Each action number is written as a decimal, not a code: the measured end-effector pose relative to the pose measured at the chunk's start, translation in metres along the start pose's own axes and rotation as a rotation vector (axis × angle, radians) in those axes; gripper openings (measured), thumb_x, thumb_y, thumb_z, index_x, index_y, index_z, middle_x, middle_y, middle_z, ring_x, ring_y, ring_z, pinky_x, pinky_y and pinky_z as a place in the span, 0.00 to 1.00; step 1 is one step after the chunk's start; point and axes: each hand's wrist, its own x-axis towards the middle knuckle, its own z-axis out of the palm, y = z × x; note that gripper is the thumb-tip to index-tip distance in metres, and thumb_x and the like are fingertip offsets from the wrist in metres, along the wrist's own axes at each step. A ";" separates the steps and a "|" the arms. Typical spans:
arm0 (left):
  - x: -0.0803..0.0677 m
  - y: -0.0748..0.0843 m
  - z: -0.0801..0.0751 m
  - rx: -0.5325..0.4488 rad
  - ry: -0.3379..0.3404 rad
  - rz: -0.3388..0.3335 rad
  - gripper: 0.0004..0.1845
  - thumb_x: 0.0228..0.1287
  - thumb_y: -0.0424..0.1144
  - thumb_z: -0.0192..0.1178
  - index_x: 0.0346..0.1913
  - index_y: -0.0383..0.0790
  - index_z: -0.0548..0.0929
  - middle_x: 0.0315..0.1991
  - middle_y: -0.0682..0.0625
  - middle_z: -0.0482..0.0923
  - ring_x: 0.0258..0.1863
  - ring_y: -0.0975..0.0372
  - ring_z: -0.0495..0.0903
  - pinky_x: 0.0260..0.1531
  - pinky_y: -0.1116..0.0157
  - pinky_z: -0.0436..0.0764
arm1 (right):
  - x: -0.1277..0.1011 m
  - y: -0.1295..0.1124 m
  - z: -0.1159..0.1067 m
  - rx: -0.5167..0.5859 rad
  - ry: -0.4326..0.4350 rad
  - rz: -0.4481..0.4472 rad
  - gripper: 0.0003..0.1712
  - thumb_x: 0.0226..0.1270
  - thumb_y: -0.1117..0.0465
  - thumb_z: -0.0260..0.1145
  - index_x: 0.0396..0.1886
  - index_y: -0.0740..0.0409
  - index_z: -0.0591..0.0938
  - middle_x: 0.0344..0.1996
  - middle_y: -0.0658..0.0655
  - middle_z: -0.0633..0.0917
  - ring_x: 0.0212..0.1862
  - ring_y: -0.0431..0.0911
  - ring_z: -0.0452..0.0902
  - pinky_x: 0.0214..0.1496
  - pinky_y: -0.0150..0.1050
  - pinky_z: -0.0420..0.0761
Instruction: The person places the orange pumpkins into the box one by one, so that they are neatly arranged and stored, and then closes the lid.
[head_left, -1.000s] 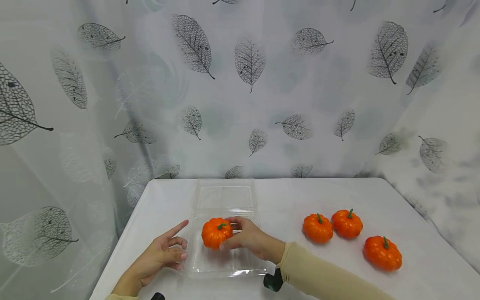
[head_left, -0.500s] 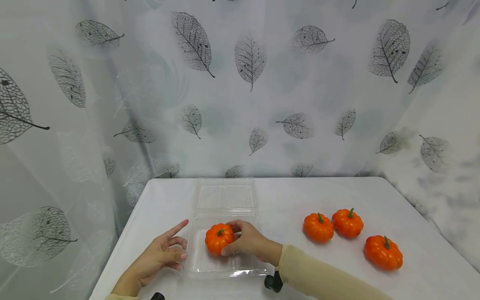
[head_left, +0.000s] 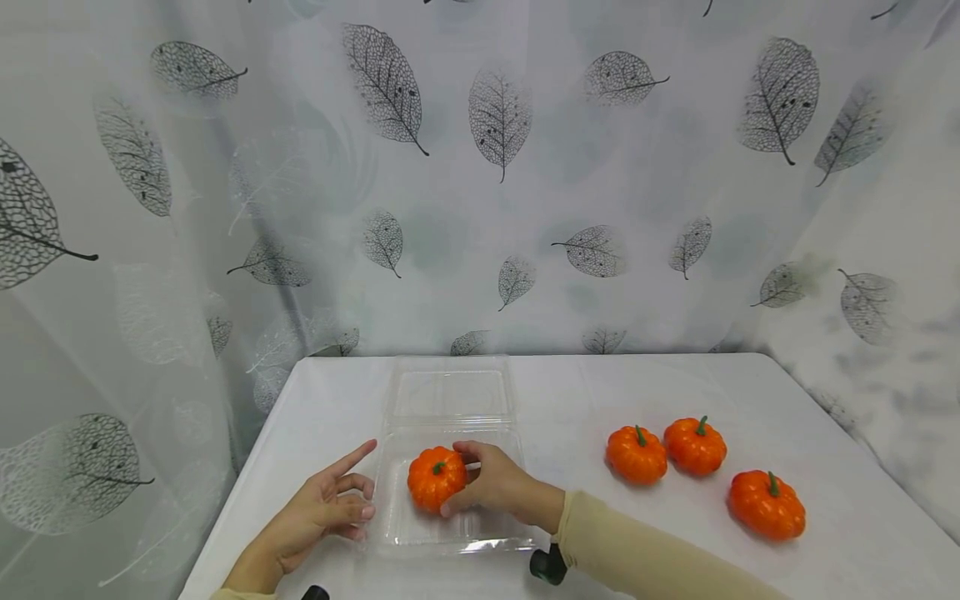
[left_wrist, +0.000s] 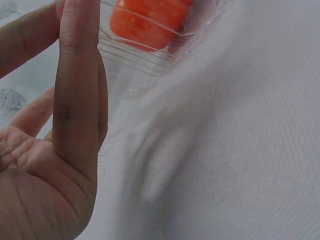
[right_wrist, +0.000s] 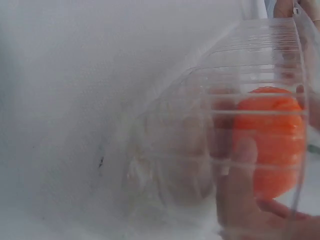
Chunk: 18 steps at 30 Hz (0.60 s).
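Note:
In the head view a small orange pumpkin (head_left: pixel 437 481) with a green stem sits inside a clear plastic clamshell box (head_left: pixel 397 537). My right hand (head_left: pixel 504 483) holds it from the right, thumb at the near side and fingers behind. The right wrist view shows the pumpkin (right_wrist: pixel 272 145) and thumb through the box's ribbed wall (right_wrist: pixel 260 55). My left hand (head_left: pixel 326 517) stands at the box's left edge, fingers loosely spread and holding nothing. Seen from the left wrist, its fingers rise right beside the clear box wall (left_wrist: pixel 135 62).
The box lid (head_left: pixel 450 393) lies flipped back, away from me. To the right, three more orange pumpkins rest on the white table (head_left: pixel 570 400): one nearer the box (head_left: pixel 636 457), one beside it (head_left: pixel 694 447), and another nearer the right edge (head_left: pixel 766 506). A leaf-print curtain (head_left: pixel 450 200) hangs behind.
My right hand has brought the pumpkin slightly lower and nearer in the box, then nudged it a little left. The left hand has kept its place.

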 end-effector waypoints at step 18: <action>0.000 0.000 0.001 -0.007 0.003 -0.014 0.49 0.65 0.23 0.64 0.82 0.42 0.47 0.43 0.47 0.71 0.31 0.63 0.76 0.34 0.61 0.87 | -0.012 -0.014 -0.027 0.135 -0.032 0.061 0.39 0.56 0.68 0.74 0.68 0.72 0.71 0.60 0.67 0.76 0.48 0.52 0.82 0.45 0.44 0.87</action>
